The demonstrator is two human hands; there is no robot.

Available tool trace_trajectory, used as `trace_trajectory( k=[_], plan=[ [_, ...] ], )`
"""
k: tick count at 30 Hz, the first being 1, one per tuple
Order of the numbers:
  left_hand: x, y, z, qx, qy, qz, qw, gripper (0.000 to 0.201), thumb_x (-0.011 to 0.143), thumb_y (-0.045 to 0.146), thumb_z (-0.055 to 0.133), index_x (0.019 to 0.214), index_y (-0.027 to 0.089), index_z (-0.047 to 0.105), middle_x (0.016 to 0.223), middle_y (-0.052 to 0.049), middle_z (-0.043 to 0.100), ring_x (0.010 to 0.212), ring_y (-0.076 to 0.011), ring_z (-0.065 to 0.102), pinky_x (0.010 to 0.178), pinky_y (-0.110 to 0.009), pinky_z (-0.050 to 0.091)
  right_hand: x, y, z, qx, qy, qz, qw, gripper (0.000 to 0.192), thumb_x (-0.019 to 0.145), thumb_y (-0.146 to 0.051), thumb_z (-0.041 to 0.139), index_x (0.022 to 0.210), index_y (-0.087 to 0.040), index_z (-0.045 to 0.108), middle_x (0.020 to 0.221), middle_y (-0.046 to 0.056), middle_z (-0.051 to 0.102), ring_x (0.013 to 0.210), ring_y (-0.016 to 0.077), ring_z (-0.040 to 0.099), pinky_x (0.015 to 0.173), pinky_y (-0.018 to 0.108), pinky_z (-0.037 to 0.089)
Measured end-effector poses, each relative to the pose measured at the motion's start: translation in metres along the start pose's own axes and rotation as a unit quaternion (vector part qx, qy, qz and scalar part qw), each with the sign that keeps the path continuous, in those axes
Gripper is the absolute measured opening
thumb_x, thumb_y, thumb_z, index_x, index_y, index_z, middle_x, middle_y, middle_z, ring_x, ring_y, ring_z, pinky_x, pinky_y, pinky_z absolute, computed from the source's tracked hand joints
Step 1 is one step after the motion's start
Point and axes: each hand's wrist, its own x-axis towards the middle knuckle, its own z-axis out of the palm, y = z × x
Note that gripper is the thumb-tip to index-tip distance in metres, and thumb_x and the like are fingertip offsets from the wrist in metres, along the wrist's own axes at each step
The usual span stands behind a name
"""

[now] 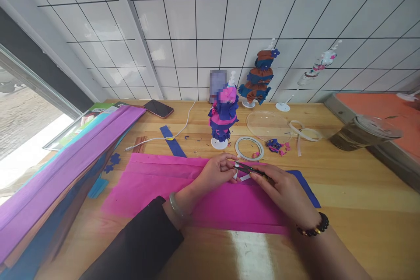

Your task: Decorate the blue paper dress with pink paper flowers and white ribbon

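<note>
My left hand (216, 171) pinches a small white strip (236, 171) above a broad sheet of pink crepe paper (157, 188). From the right, my right hand (282, 186) grips a pair of dark scissors (247, 169), whose blades reach across to the strip at my left fingertips. Another white piece (245, 177) lies just under the blades. Beyond my hands rests a white roll of tape (249, 148). Partly under the pink sheet is blue paper (303, 186) at its right end.
A pink and blue ruffled paper tree (223, 116) stands behind the sheet, with a brown and blue one (260, 78) further back. Left are stacked crepe papers (75, 157) and a phone (159, 108). Right are a ribbon (305, 133), paper scraps (277, 146) and a lidded cup (364, 133).
</note>
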Motion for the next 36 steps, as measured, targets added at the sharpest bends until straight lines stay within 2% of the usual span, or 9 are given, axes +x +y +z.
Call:
trace_trajectory(
  k=[6, 11, 23, 28, 32, 34, 36],
  plan=[
    [0.001, -0.001, 0.002, 0.009, 0.018, 0.0, 1.0, 0.041, 0.066, 0.027, 0.067, 0.101, 0.016, 0.048, 0.073, 0.004, 0.052, 0.058, -0.0125, 0.063, 0.056, -0.026, 0.052, -0.001, 0.002, 0.001, -0.006, 0.004, -0.004, 1.0, 0.029, 0.087, -0.038, 0.045, 0.106, -0.023, 0.061, 0.1, 0.004, 0.068, 0.089, 0.0173, 0.064, 0.076, 0.029, 0.051],
    [0.0, -0.002, 0.003, 0.014, 0.01, 0.004, 1.0, 0.04, 0.067, 0.025, 0.066, 0.1, 0.015, 0.047, 0.072, 0.004, 0.051, 0.06, -0.013, 0.064, 0.057, -0.026, 0.051, -0.002, 0.002, 0.001, -0.009, 0.003, -0.009, 1.0, 0.029, 0.087, -0.038, 0.044, 0.105, -0.022, 0.062, 0.098, 0.005, 0.068, 0.086, 0.0179, 0.064, 0.074, 0.03, 0.052],
    [-0.002, 0.0, 0.003, 0.024, 0.014, 0.006, 1.0, 0.04, 0.07, 0.025, 0.063, 0.104, 0.018, 0.043, 0.068, 0.006, 0.049, 0.06, -0.0123, 0.063, 0.057, -0.026, 0.052, -0.002, -0.002, -0.003, 0.001, 0.009, 0.021, 1.0, 0.032, 0.086, -0.04, 0.044, 0.106, -0.022, 0.062, 0.1, 0.005, 0.068, 0.089, 0.0186, 0.064, 0.076, 0.03, 0.052],
    [-0.003, -0.003, 0.005, 0.065, 0.023, 0.01, 0.998, 0.045, 0.071, 0.018, 0.059, 0.111, 0.019, 0.04, 0.066, 0.006, 0.05, 0.058, -0.011, 0.061, 0.057, -0.027, 0.053, -0.003, 0.007, -0.008, -0.007, 0.032, 0.07, 0.997, 0.036, 0.084, -0.045, 0.045, 0.101, -0.02, 0.064, 0.099, 0.007, 0.069, 0.089, 0.0216, 0.064, 0.076, 0.033, 0.051],
    [-0.004, -0.004, 0.005, 0.102, 0.038, 0.006, 0.994, 0.048, 0.071, 0.018, 0.056, 0.116, 0.021, 0.038, 0.07, 0.004, 0.053, 0.056, -0.0101, 0.06, 0.053, -0.023, 0.05, -0.004, 0.01, -0.012, 0.035, 0.043, 0.111, 0.992, 0.038, 0.083, -0.047, 0.047, 0.101, -0.018, 0.063, 0.101, 0.008, 0.068, 0.09, 0.0224, 0.063, 0.079, 0.034, 0.05],
    [-0.006, -0.003, 0.003, 0.159, 0.061, 0.023, 0.985, 0.046, 0.073, 0.018, 0.054, 0.117, 0.021, 0.039, 0.077, 0.001, 0.056, 0.059, -0.0095, 0.059, 0.052, -0.021, 0.048, -0.005, 0.007, -0.016, 0.081, 0.027, 0.111, 0.99, 0.038, 0.082, -0.047, 0.048, 0.102, -0.019, 0.064, 0.102, 0.008, 0.067, 0.091, 0.0222, 0.062, 0.078, 0.033, 0.05],
    [-0.008, 0.001, 0.002, 0.249, 0.1, 0.063, 0.961, 0.042, 0.075, 0.017, 0.051, 0.116, 0.022, 0.044, 0.087, -0.001, 0.058, 0.063, -0.0086, 0.057, 0.056, -0.02, 0.046, -0.005, 0.0, -0.019, 0.127, -0.035, 0.092, 0.987, 0.035, 0.082, -0.046, 0.049, 0.101, -0.02, 0.064, 0.1, 0.006, 0.068, 0.089, 0.0208, 0.063, 0.075, 0.03, 0.05]
  ],
)
